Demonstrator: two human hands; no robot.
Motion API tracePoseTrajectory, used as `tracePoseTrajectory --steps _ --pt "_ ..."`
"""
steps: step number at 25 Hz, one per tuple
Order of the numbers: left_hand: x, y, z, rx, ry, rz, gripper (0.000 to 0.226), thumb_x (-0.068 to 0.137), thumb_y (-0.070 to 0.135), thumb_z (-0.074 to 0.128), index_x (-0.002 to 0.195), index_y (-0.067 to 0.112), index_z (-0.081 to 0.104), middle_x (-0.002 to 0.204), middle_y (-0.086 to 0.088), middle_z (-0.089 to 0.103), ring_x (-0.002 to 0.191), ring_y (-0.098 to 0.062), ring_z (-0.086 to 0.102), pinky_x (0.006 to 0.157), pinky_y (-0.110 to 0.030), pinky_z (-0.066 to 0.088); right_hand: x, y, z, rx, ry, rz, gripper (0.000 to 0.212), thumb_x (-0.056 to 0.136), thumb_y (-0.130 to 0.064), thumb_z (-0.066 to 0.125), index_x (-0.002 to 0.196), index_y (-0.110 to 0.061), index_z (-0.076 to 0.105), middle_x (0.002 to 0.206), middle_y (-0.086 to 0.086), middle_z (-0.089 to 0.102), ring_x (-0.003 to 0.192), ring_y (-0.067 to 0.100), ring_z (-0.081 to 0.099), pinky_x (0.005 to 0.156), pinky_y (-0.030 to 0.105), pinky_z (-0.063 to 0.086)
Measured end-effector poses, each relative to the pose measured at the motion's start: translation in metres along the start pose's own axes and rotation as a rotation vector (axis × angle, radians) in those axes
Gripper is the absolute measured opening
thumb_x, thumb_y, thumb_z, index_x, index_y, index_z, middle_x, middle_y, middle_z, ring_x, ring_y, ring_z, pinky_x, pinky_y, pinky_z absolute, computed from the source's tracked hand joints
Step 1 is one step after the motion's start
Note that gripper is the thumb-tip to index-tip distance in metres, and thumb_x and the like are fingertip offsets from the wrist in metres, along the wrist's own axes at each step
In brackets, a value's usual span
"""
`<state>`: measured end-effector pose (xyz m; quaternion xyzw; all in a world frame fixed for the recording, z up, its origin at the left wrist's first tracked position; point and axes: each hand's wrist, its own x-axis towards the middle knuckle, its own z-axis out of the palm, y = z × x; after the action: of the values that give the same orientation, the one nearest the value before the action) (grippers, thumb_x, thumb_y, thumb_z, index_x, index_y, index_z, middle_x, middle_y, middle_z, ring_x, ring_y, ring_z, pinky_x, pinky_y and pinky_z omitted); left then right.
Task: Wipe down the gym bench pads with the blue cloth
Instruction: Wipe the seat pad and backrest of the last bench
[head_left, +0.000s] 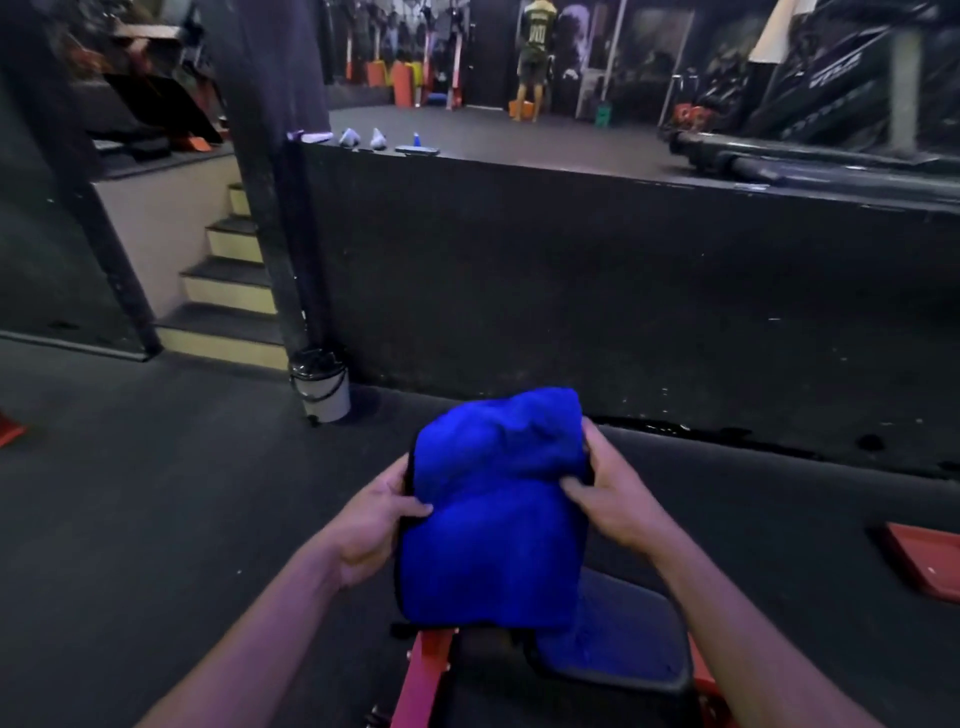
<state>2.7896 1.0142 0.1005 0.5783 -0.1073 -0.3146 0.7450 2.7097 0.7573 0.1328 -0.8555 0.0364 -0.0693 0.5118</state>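
A person stands over a gym bench, a blue cloth (493, 519) draped across its raised pad, which the cloth all but hides; only a thin dark edge shows along the cloth's left side. The left hand (371, 522) grips that left side, thumb laid over the front of the cloth and fingers curled behind; the right hand (610, 493) pinches the cloth's right edge near the top, where the fabric is bunched into a loose hump. Below, the seat pad (613, 644) lies bare on the red frame (423, 675); the cloth's lower hem hangs just over its near corner.

The step in hand appears to be wiping the upright pad with the cloth wrapped around it. To do it well, the bunched top would likely need flattening, so that fabric rather than folds meets the surface; both hands should press evenly and draw the cloth down together, sides included; the seat pad looks still to be done.

Beyond the bench, a small lidded bucket (319, 387) stands by a dark post at the foot of a short stair (228, 291); a raised black platform (571, 249) fills the background.
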Motion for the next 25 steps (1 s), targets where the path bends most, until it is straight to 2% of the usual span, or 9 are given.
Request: tracePoseTrajectory --steps 3,5,8,11,14,17,20,22,25 --pt "0.007 0.019 0.003 0.129 0.066 0.258 0.056 0.090 -0.026 0.044 0.097 0.016 0.079 0.110 -0.004 0.077 0.106 -0.020 0.071 0.086 -0.031 0.056 -0.006 -0.023 -0.004 -0.297 0.227 -0.368 0.065 0.076 0.012 0.045 0.122 -0.031 0.059 0.110 -0.011 0.068 0.102 0.003 0.063 0.087 0.018 0.049" --pt "0.010 0.029 0.005 0.169 0.074 0.372 0.062 0.089 -0.028 0.040 0.072 0.018 0.076 0.113 -0.003 0.077 0.110 -0.023 0.071 0.086 -0.028 0.057 -0.016 -0.028 -0.003 -0.449 0.278 -0.556 0.058 0.071 0.011 0.053 0.117 -0.024 0.062 0.109 -0.012 0.066 0.100 0.008 0.063 0.087 0.022 0.050" --pt "0.016 0.036 0.005 0.129 0.146 0.461 0.044 0.097 -0.019 0.043 0.086 0.015 0.068 0.114 -0.005 0.076 0.109 -0.020 0.070 0.085 -0.022 0.056 -0.021 -0.026 -0.012 -0.635 0.215 -0.710 0.067 0.064 0.024 0.058 0.121 -0.010 0.064 0.135 0.000 0.060 0.119 0.012 0.060 0.095 0.025 0.051" --pt "0.016 0.042 0.015 -0.085 0.105 0.449 0.023 0.099 -0.007 0.051 0.098 0.013 0.063 0.104 -0.006 0.075 0.089 -0.015 0.069 0.077 -0.022 0.057 -0.017 -0.025 -0.022 -0.815 0.069 -0.587 0.073 0.066 0.016 0.061 0.131 -0.017 0.055 0.150 0.001 0.048 0.124 0.016 0.057 0.092 0.023 0.049" --pt "0.012 0.052 0.016 -0.151 -0.024 0.413 0.016 0.098 0.001 0.054 0.091 0.014 0.061 0.105 -0.009 0.072 0.086 -0.018 0.069 0.074 -0.027 0.058 -0.012 -0.028 -0.024 -0.768 -0.113 -0.468 0.065 0.074 0.006 0.048 0.132 -0.023 0.052 0.134 -0.007 0.059 0.119 0.014 0.060 0.097 0.019 0.043" --pt "0.015 0.056 -0.008 0.062 0.017 0.454 0.022 0.101 -0.002 0.051 0.090 0.015 0.061 0.110 -0.008 0.074 0.094 -0.016 0.069 0.077 -0.024 0.056 0.000 -0.040 -0.033 -0.880 -0.195 -0.580 0.050 0.074 -0.003 0.034 0.113 -0.028 0.051 0.110 -0.009 0.049 0.094 0.013 0.052 0.079 0.029 0.048" --pt "0.017 0.054 -0.034 0.338 0.070 0.456 0.038 0.099 -0.008 0.053 0.094 0.026 0.071 0.112 -0.005 0.076 0.101 -0.013 0.070 0.080 -0.021 0.056 0.011 -0.040 -0.037 -0.901 -0.280 -0.610 0.054 0.073 0.009 0.053 0.114 -0.027 0.056 0.113 -0.010 0.049 0.100 0.001 0.043 0.088 0.009 0.035" --pt "0.023 0.045 -0.037 0.408 0.094 0.418 0.047 0.098 -0.012 0.050 0.086 0.027 0.074 0.114 -0.001 0.075 0.105 -0.014 0.070 0.081 -0.021 0.054 0.014 -0.030 -0.034 -0.775 -0.333 -0.461 0.045 0.080 -0.005 0.059 0.116 -0.031 0.058 0.117 -0.015 0.050 0.104 -0.005 0.046 0.092 0.007 0.033" --pt "0.037 0.019 -0.022 0.340 0.148 0.271 0.045 0.099 -0.012 0.043 0.085 0.021 0.070 0.112 0.005 0.076 0.092 -0.017 0.067 0.069 -0.026 0.050 0.015 -0.008 -0.022 -0.311 -0.210 -0.162 0.021 0.086 -0.021 0.068 0.098 -0.034 0.058 0.102 -0.017 0.059 0.088 0.001 0.056 0.079 0.022 0.046"
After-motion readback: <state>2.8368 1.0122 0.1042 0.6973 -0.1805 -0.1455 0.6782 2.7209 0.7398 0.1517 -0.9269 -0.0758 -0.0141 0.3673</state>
